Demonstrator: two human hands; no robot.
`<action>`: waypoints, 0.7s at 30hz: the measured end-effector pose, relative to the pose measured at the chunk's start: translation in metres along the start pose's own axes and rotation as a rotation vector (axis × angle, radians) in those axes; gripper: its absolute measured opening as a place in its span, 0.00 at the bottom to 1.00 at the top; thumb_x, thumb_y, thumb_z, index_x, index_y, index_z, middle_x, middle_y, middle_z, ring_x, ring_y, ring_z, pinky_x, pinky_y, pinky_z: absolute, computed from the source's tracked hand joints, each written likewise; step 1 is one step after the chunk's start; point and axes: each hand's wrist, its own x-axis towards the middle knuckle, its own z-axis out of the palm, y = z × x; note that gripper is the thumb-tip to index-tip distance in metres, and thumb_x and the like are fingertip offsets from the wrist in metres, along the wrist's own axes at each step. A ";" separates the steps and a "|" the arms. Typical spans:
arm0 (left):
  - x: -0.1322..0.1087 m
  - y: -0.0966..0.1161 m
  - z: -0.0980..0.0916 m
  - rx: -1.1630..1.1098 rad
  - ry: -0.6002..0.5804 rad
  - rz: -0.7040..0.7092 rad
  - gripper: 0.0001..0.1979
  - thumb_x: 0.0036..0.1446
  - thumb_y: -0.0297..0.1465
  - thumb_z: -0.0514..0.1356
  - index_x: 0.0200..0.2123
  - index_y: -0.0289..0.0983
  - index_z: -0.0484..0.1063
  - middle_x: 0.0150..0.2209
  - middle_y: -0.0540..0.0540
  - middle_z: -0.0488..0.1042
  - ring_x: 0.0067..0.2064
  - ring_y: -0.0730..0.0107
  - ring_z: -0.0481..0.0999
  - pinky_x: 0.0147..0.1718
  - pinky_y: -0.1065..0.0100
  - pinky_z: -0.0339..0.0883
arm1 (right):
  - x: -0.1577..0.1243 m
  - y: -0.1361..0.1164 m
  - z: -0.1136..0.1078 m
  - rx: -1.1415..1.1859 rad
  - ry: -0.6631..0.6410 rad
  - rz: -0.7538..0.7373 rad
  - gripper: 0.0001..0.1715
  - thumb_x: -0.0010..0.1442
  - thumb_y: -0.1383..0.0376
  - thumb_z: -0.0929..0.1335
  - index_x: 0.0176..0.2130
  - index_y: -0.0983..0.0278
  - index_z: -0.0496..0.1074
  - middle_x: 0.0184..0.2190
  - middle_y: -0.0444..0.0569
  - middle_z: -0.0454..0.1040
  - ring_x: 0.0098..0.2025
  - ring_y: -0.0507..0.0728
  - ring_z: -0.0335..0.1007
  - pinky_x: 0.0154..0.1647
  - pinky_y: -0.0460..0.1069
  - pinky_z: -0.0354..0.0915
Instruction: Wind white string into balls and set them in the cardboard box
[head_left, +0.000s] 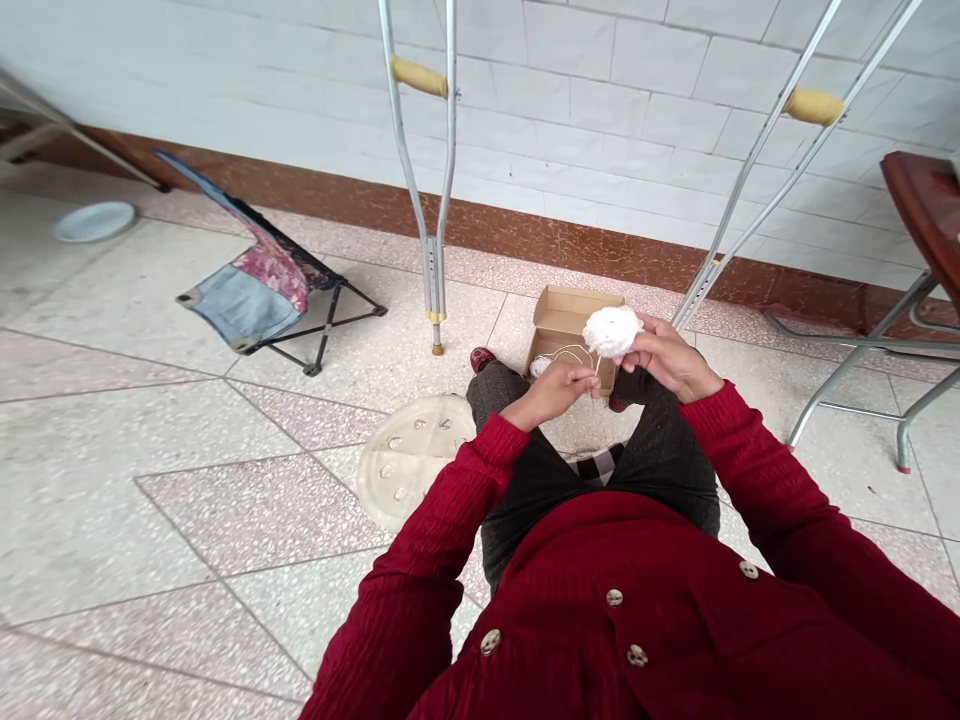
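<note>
The right hand [670, 357] grips a fluffy white ball of yarn [613, 330] held above the knees. The left hand [555, 387] pinches what looks like a thin white strand [598, 372] hanging from the ball. Just beyond them, an open cardboard box [564, 322] sits on the speckled tile floor [150, 420]; a round cream plastic lid [409, 455] lies beside the left leg.

White tiled wall [637, 60], speckled tile floor [150, 420], folding stool [262, 285], two crutches [431, 200] leaning.
</note>
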 end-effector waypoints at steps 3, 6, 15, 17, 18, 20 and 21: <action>-0.007 0.016 0.001 -0.035 -0.118 -0.006 0.17 0.62 0.35 0.54 0.29 0.34 0.78 0.26 0.50 0.75 0.26 0.76 0.66 0.27 0.73 0.57 | 0.017 0.010 -0.009 -0.410 0.287 -0.106 0.20 0.42 0.63 0.72 0.37 0.64 0.67 0.29 0.44 0.70 0.28 0.53 0.65 0.26 0.47 0.61; -0.012 0.029 -0.014 -0.017 -0.084 -0.003 0.15 0.60 0.33 0.55 0.28 0.34 0.78 0.27 0.50 0.75 0.27 0.75 0.68 0.29 0.73 0.58 | 0.017 0.036 -0.013 -0.698 0.328 -0.106 0.23 0.37 0.65 0.74 0.35 0.63 0.67 0.28 0.42 0.69 0.29 0.53 0.63 0.29 0.47 0.60; 0.003 0.007 -0.031 -0.051 0.157 0.095 0.15 0.60 0.37 0.56 0.31 0.34 0.78 0.30 0.48 0.77 0.34 0.69 0.73 0.36 0.70 0.65 | -0.029 0.041 0.008 0.028 -0.228 0.163 0.20 0.45 0.69 0.70 0.41 0.65 0.71 0.31 0.44 0.71 0.28 0.51 0.65 0.24 0.44 0.63; 0.007 0.002 -0.020 -0.112 0.173 0.056 0.16 0.59 0.39 0.57 0.29 0.32 0.78 0.27 0.48 0.76 0.31 0.70 0.73 0.33 0.71 0.65 | -0.029 0.028 0.014 0.087 -0.202 0.124 0.22 0.44 0.70 0.71 0.42 0.64 0.70 0.33 0.45 0.72 0.30 0.51 0.66 0.25 0.45 0.65; 0.008 0.001 -0.014 -0.137 0.173 0.049 0.16 0.58 0.39 0.58 0.29 0.32 0.77 0.26 0.48 0.76 0.30 0.70 0.72 0.32 0.71 0.64 | -0.028 0.024 0.016 0.098 -0.184 0.108 0.22 0.44 0.70 0.72 0.42 0.64 0.70 0.34 0.45 0.72 0.30 0.51 0.66 0.25 0.45 0.66; 0.008 -0.002 -0.004 -0.162 0.173 0.057 0.14 0.55 0.38 0.60 0.27 0.32 0.77 0.25 0.49 0.75 0.30 0.69 0.72 0.32 0.70 0.65 | -0.028 0.018 0.021 0.102 -0.144 0.086 0.24 0.43 0.71 0.72 0.42 0.63 0.69 0.33 0.44 0.72 0.30 0.51 0.67 0.24 0.44 0.66; 0.007 -0.003 -0.001 -0.162 0.182 0.060 0.13 0.53 0.37 0.61 0.27 0.32 0.77 0.25 0.49 0.75 0.30 0.69 0.72 0.32 0.70 0.65 | -0.028 0.016 0.023 0.102 -0.132 0.084 0.26 0.43 0.72 0.72 0.44 0.62 0.69 0.33 0.43 0.73 0.29 0.51 0.68 0.24 0.44 0.67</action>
